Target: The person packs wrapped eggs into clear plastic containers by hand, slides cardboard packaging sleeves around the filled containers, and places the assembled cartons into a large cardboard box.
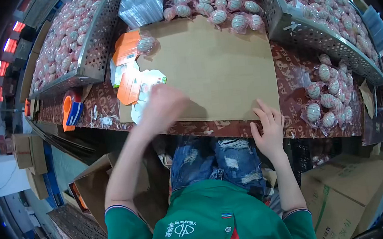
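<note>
A flat brown cardboard sheet [214,67] lies on the table in front of me. My left hand [165,107] is blurred over its lower left part, beside orange and white printed carton pieces [130,86]; its fingers are smeared, and anything in them cannot be made out. At the sheet's lower right corner, my right hand [269,128] rests with its fingers spread and nothing in them. One wrapped striped ball [146,45] sits at the sheet's upper left, next to the orange carton.
Perforated metal trays full of wrapped balls stand at left [80,72] and right [325,32]. More wrapped balls [328,91] lie on the table at right. Clear plastic trays [141,5] are stacked at the back. An orange and blue tape dispenser [71,112] is at left. Cardboard boxes [339,195] stand below.
</note>
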A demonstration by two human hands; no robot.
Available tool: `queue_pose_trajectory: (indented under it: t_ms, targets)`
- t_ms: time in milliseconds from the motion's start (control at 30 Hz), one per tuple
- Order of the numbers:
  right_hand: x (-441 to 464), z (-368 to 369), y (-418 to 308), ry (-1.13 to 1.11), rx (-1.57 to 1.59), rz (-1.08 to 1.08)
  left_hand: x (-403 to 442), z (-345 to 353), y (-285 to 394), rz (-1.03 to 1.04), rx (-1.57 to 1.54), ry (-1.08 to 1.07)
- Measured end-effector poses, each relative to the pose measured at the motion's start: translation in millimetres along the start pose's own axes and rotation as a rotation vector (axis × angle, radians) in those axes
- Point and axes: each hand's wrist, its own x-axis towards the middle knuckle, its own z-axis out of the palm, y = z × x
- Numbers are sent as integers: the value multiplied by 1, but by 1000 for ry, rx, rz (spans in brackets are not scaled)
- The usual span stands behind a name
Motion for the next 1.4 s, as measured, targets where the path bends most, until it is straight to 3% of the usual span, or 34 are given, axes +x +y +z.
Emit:
queue_pose_trajectory:
  t_ms: [33,67,100,167,200,233,267,333,500,633,833,900,967,1033,1100,1167,1200,1300,1367,1400]
  targets:
    - [0,1,-3,13,-25,6,-4,0,-31,-57,-102,293]
    - [0,3,-4,14,-25,15,7,-20,-56,-55,-63,318]
    - [1,4,-5,54,-46,22,23,-42,-85,-180,-216,237]
    - [5,10,-8,102,-68,36,70,-76,-124,-81,-267,504]
    - [5,13,-8,128,-89,46,100,-92,-140,62,24,647]
    - [5,15,-8,152,-114,58,118,-102,-145,-5,444,675]
    - [6,15,-8,155,-125,73,134,-95,-169,10,432,676]
    - [8,13,-9,158,-134,75,165,-73,-225,-120,426,356]
    - [10,14,-10,165,-150,70,166,-112,-223,-241,-162,146]
    - [9,14,-9,161,-163,59,154,-143,-213,-350,-245,-4]
    - [7,14,-10,194,-116,82,156,-141,-235,-323,-338,-94]
    - [6,12,-9,215,-88,80,153,-138,-232,-242,-255,32]
    - [5,13,-8,234,-76,70,157,-135,-272,-152,-258,259]
    - [2,14,-7,243,-93,73,157,-140,-253,-262,-121,505]
    - [2,16,-6,250,-79,59,156,-150,-234,-256,-14,576]
    - [2,16,-7,260,-81,54,157,-160,-211,-263,64,929]
    - [2,16,-7,264,-85,55,154,-162,-182,-181,-56,1049]
    - [2,15,-7,255,-90,55,129,-149,-87,-109,-136,1045]
    - [3,16,-5,253,-89,49,92,-100,-38,-9,-15,875]
    - [2,17,-5,264,-91,49,72,-71,-15,34,-305,618]
